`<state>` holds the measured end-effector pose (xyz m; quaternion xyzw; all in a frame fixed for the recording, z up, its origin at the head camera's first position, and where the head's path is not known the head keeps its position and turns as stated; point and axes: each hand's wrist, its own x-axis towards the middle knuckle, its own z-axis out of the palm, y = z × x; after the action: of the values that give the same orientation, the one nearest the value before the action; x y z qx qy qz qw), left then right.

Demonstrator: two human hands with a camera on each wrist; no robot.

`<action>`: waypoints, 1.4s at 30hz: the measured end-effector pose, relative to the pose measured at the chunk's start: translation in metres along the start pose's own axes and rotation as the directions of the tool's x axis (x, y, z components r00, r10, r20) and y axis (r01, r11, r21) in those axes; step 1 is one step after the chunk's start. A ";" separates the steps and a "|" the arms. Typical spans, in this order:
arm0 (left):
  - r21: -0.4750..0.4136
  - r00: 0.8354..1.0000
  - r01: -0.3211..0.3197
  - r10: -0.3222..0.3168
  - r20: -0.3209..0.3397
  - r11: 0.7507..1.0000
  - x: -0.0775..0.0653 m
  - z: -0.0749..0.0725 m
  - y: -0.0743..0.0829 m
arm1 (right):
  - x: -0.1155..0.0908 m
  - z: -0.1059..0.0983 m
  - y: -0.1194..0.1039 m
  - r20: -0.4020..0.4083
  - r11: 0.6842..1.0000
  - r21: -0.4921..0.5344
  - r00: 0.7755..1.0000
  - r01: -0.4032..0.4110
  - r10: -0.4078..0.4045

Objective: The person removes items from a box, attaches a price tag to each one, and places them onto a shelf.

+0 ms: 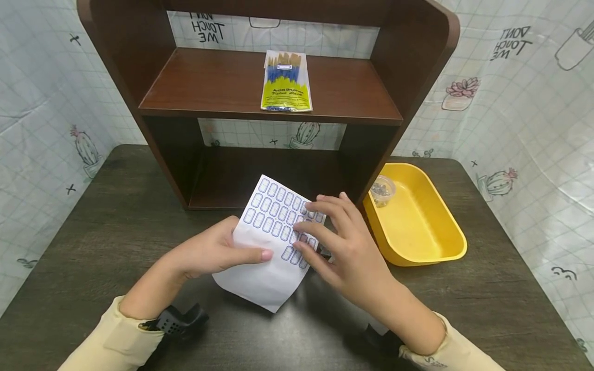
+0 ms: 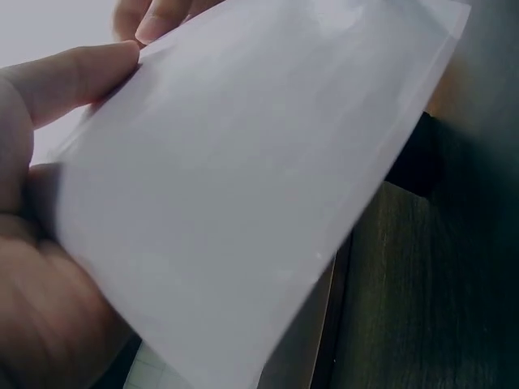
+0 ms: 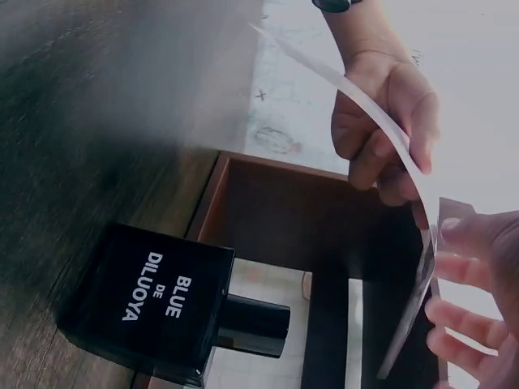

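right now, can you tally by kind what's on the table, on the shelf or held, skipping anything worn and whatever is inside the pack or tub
Label sheet: 1
Brush pack: 1
Shelf unit: 1
Yellow tray: 1
Small clear tub: 1
Dark bottle: 1
Total in view: 6

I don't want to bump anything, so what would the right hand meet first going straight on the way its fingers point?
Most likely the sheet: in the head view, the right hand has its fingertips over the printed side. Whether they touch it yet is hard to tell.
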<state>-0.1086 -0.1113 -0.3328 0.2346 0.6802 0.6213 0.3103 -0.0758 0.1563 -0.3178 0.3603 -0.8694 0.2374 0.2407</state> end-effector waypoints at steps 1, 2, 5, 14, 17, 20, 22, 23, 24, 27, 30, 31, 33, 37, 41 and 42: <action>-0.001 1.000 -0.004 0.004 0.000 1.000 0.000 0.001 0.001 | -0.001 0.000 -0.001 0.011 1.000 0.015 1.000 0.011 -0.012; -0.001 1.000 -0.006 0.006 -0.001 1.000 0.000 0.001 0.001 | -0.001 -0.001 -0.002 0.020 0.999 0.029 0.999 0.024 -0.025; 0.009 1.000 -0.017 0.017 -0.002 1.000 0.000 0.002 0.003 | -0.002 -0.001 -0.004 0.034 0.997 0.054 0.997 0.062 -0.064; 0.076 0.997 -0.082 0.081 0.013 0.994 -0.001 0.003 0.005 | -0.002 0.001 -0.008 0.008 0.987 0.125 0.995 0.102 -0.104; 0.110 0.993 -0.113 0.111 0.027 0.987 -0.001 0.004 0.006 | -0.002 0.002 -0.008 0.008 0.984 0.156 0.996 0.086 -0.089; 0.140 0.991 -0.130 0.127 0.029 0.982 -0.002 0.005 0.008 | -0.003 0.003 -0.008 0.007 0.981 0.178 0.997 0.072 -0.074; 0.142 0.992 -0.129 0.127 0.024 0.981 -0.002 0.006 0.008 | -0.003 0.003 -0.008 0.002 0.981 0.184 0.998 0.069 -0.070; 0.137 0.992 -0.124 0.122 0.019 0.983 -0.002 0.006 0.009 | -0.003 0.003 -0.008 0.000 0.981 0.183 0.998 0.069 -0.070; 0.129 0.993 -0.115 0.114 0.011 0.985 -0.003 0.006 0.009 | -0.003 0.003 -0.008 -0.003 0.981 0.181 0.997 0.071 -0.072; 0.107 0.996 -0.087 0.089 -0.016 0.990 -0.003 0.006 0.008 | -0.004 0.004 -0.009 -0.012 0.982 0.170 0.996 0.086 -0.085; 0.088 0.996 -0.061 0.066 -0.053 0.994 -0.002 0.007 0.007 | -0.004 0.006 -0.009 -0.026 0.981 0.158 0.994 0.111 -0.108; 0.088 0.996 -0.056 0.062 -0.069 0.995 -0.002 0.007 0.007 | -0.004 0.006 -0.009 -0.031 0.981 0.154 0.993 0.119 -0.116; 0.078 0.994 -0.048 0.055 -0.098 0.996 -0.002 0.007 0.007 | -0.004 0.007 -0.008 -0.044 0.979 0.151 0.990 0.136 -0.131; 0.068 0.987 -0.032 0.042 -0.154 0.997 -0.002 0.008 0.007 | -0.004 0.009 -0.007 -0.055 0.976 0.156 0.988 0.155 -0.148; 0.056 0.981 -0.019 0.030 -0.191 0.998 -0.004 0.007 0.005 | -0.005 0.009 -0.008 -0.049 0.973 0.183 0.989 0.143 -0.136; 0.050 0.980 -0.017 0.027 -0.197 0.999 -0.005 0.006 0.004 | -0.005 0.009 -0.008 -0.049 0.971 0.196 0.990 0.136 -0.129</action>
<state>-0.1012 -0.1096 -0.3283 0.1864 0.7198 0.6284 0.2286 -0.0694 0.1484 -0.3260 0.4354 -0.8108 0.3130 0.2346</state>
